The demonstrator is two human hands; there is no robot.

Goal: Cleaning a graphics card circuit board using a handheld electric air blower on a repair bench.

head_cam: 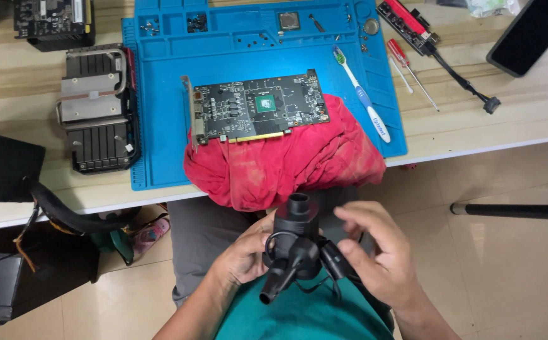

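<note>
My left hand [242,257] wraps the black air blower [294,242] below the desk's [507,119] near edge, right hand [374,252] spread loose beside it, so it could slip lapward.

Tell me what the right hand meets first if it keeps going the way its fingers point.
The right hand points left, toward the black air blower that the left hand holds. Its fingertips look almost on the blower's body, so that likely comes first; depth is unclear.

Red cloth [286,167] hid the lower edge of the circuit board [258,107]. Black box [0,286] at 8 o'clock was cut by the frame edge. Dark panel [532,31] at 2 o'clock likewise. Small screws [150,27] in blue mat [160,126] trays were too small to count. Right hand [374,252] blurred.
</note>
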